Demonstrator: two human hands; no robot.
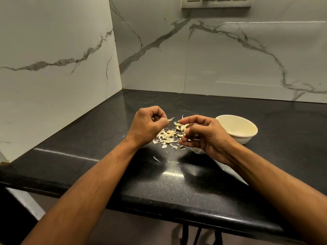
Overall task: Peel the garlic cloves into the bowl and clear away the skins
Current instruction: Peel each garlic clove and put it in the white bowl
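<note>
Loose garlic skins and cloves [167, 137] lie in a small heap on the black counter between my hands. My left hand [149, 126] hovers over the heap's left side with fingers curled, pinching a thin strip of skin [170, 119] that sticks out to the right. My right hand [201, 137] is curled around a garlic clove [184, 129], its fingertips on it. A cream bowl [247, 137] stands just right of my right hand, with a pale peeled piece [229, 131] inside near its left wall.
The black granite counter [177, 183] runs into a corner of white marble walls at the back left. A stray skin [156, 159] lies nearer the front edge. A whitish object [197, 150] shows under my right wrist. A switch panel [216, 2] sits high on the wall.
</note>
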